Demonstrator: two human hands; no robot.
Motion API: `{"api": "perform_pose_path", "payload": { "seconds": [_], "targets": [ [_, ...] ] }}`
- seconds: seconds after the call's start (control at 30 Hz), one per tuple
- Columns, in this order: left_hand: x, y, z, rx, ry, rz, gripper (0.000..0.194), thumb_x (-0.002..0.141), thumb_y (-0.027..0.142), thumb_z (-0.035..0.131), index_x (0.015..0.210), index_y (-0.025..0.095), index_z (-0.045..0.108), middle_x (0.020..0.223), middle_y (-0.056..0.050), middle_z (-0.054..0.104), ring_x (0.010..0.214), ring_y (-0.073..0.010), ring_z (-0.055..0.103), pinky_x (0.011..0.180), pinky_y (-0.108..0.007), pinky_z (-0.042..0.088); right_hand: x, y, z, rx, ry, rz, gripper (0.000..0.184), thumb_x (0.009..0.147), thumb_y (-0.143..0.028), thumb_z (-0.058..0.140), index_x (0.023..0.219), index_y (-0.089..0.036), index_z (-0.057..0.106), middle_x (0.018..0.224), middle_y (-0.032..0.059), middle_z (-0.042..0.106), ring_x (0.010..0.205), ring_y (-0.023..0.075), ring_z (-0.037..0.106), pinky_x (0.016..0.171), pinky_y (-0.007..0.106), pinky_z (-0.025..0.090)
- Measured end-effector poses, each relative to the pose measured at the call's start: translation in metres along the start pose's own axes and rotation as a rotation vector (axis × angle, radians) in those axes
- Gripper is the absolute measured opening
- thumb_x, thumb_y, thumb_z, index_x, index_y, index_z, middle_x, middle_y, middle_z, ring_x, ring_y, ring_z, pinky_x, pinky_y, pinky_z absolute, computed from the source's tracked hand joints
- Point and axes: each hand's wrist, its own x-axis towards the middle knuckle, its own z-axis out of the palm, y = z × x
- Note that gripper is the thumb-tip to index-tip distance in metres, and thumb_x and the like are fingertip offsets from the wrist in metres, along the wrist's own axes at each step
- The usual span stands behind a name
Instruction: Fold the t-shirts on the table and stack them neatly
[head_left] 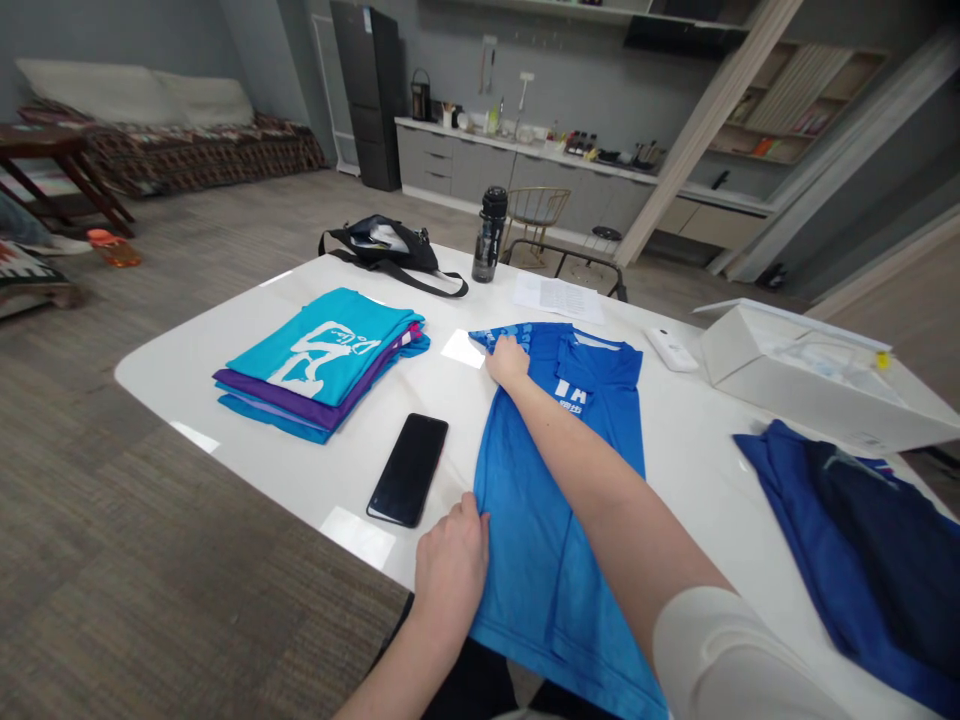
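Observation:
A blue T-shirt (pixel 525 520) with white print on its chest lies on the white table (pixel 277 500), its collar toward the far side and its hem hanging over the near edge. My right hand (pixel 508 362) reaches across it and is closed on the left sleeve area. Lower down, my left hand (pixel 452 558) pinches the shirt's left side edge near the table's front. Both hands' fingertips are partly hidden. A black phone (pixel 409 470) rests just left of the shirt. Farther left sits a folded stack of shirts (pixel 319 345), turquoise on top with purple below.
Behind are a black waist bag (pixel 390 245), a dark bottle (pixel 490 235) and papers (pixel 559 297). To the right lie a white phone-like device (pixel 670 350), an open white box (pixel 810 375) and dark blue clothes (pixel 862 540). A chair (pixel 536 210) stands beyond the table.

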Motion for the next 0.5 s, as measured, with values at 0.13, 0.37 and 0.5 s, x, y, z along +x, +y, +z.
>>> {"api": "perform_pose_path", "payload": {
  "seconds": [0.13, 0.37, 0.5],
  "targets": [
    [0.001, 0.001, 0.001, 0.012, 0.029, 0.011, 0.022, 0.106, 0.031, 0.038, 0.102, 0.020, 0.056, 0.087, -0.005, 0.072, 0.076, -0.0240, 0.073, 0.059, -0.030, 0.047, 0.000, -0.004, 0.002, -0.039, 0.033, 0.054, 0.054, 0.096, -0.058, 0.050, 0.125, -0.014, 0.063, 0.130, 0.0211, 0.056, 0.114, 0.0368, 0.058, 0.091, 0.050, 0.050],
    [-0.001, 0.000, 0.005, 0.002, 0.090, 0.011, 0.026, 0.108, 0.030, 0.030, 0.102, 0.022, 0.054, 0.081, -0.003, 0.071, 0.071, -0.0210, 0.072, 0.055, -0.027, 0.042, 0.003, -0.017, 0.008, 0.010, 0.021, -0.110, 0.038, 0.103, -0.032, 0.038, 0.122, -0.017, 0.067, 0.133, 0.0212, 0.058, 0.125, 0.0347, 0.051, 0.100, 0.051, 0.043],
    [-0.005, 0.001, 0.003, -0.038, 0.062, 0.031, 0.026, 0.108, 0.029, 0.029, 0.109, 0.022, 0.054, 0.079, -0.001, 0.072, 0.067, -0.0215, 0.073, 0.053, -0.027, 0.042, 0.025, -0.004, -0.006, 0.338, 0.145, 0.028, 0.036, 0.102, -0.035, 0.039, 0.114, -0.017, 0.068, 0.124, 0.0185, 0.064, 0.121, 0.0341, 0.056, 0.105, 0.052, 0.041]
  ]
}}
